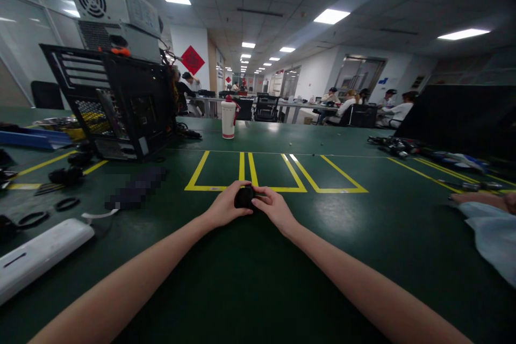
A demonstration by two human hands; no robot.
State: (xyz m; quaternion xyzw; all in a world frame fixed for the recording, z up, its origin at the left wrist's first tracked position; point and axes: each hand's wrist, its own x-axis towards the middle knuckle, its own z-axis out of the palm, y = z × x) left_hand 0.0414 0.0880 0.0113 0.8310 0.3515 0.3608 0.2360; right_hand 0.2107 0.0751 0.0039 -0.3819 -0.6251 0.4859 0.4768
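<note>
Between my hands is a small black rounded object (244, 197), too dark to show its exact kind. My left hand (224, 206) curls around its left side, with the thumb along the near edge. From the other side, my right hand (276, 208) pinches its right edge with thumb and fingertips. Both hands are just in front of the yellow tape outlines (274, 190) on the green table (258, 279). Part of the object is hidden behind the fingers.
On the left stand an open black computer case (124, 102) with a power supply (113, 5) on top, black rings (67, 203) and a white power strip (44, 252). A white tumbler (228, 120) stands ahead. At right are another person's sleeve (492, 234) and cables (395, 146).
</note>
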